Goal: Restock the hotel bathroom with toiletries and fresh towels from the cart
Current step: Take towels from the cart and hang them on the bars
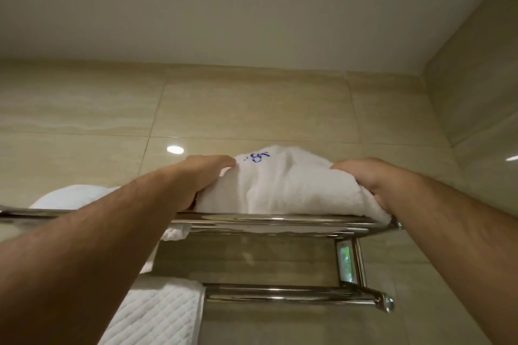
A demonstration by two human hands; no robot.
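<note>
The tiled wall (252, 109) fills most of the view, beige and glossy, meeting a pale ceiling (224, 3) above and a side wall at the right corner. Fixed to it is a chrome towel rack (280, 218) with a top shelf of bars and a lower rail (294, 293) beneath.

On the right part of the rack's top shelf lies a folded white towel (283, 185), bunched and rumpled, its right end reaching the rack's right edge; a small blue mark sits near its upper left. Both bare forearms reach up to it. The left hand (201, 176) is pressed against the towel's left end, fingers curled into the cloth and gripping it. The right hand (364, 179) clasps the towel's right end, fingers tucked down behind the fold.

A second white towel (70, 196) rests on the left part of the top shelf, largely hidden behind the left forearm. Lower left, a quilted white cloth (157, 314) hangs over the left end of the lower rail. A round light reflection (175, 149) shows on the tile above the left hand.
</note>
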